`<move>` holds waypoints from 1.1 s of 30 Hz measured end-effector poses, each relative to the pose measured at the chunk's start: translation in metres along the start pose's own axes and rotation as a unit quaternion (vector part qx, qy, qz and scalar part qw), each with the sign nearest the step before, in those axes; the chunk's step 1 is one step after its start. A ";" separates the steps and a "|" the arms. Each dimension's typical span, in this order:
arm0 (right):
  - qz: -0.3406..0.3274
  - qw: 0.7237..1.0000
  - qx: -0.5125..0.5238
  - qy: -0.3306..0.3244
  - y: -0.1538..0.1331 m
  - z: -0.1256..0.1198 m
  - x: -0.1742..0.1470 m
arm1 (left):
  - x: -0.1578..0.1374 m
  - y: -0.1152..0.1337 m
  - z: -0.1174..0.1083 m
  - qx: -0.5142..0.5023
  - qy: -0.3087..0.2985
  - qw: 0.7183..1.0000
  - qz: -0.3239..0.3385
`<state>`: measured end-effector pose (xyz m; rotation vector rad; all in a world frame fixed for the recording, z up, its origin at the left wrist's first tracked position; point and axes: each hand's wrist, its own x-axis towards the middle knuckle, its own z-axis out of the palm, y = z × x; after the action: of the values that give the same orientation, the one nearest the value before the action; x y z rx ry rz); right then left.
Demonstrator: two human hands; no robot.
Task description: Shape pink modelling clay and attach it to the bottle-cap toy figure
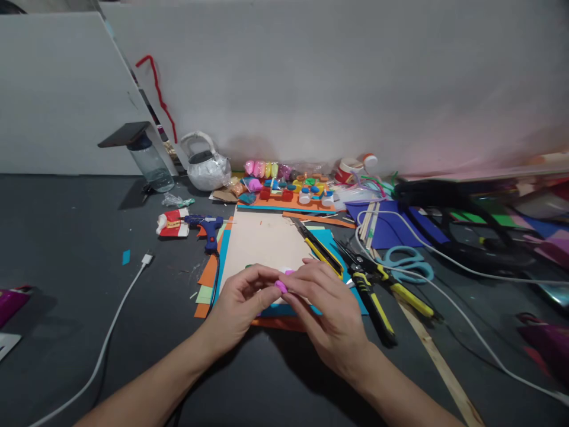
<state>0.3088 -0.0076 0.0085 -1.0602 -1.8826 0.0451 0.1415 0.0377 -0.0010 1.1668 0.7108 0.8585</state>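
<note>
A small lump of bright purple modelling clay [281,287] sits between the fingertips of both hands. My left hand [243,298] pinches it with thumb and index finger. From the other side, my right hand [326,302] presses it with its fingertips. More purple shows just behind the fingers, partly hidden. Both hands are over the near part of a cream sheet [262,240], which rests on blue, orange and green sheets. A yellow and black utility knife [322,249] lies just beyond my right hand.
To the left are a blue glue gun [211,228], a white cable [111,326] and a bottle [153,166]. Pliers [371,302], blue scissors [406,264] and a wooden strip [438,362] lie right. Behind stand a silver kettle-shaped pot [207,169] and small clay figures on an orange board [284,204].
</note>
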 end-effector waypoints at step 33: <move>-0.053 0.998 -0.005 -0.039 0.000 -0.011 -0.011 | -0.009 0.000 0.000 -0.079 -0.089 0.985 -0.121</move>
<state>0.3193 -0.0190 0.0069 -0.9759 -2.0080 0.0167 0.1370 0.0303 -0.0009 0.9785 0.6113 0.5862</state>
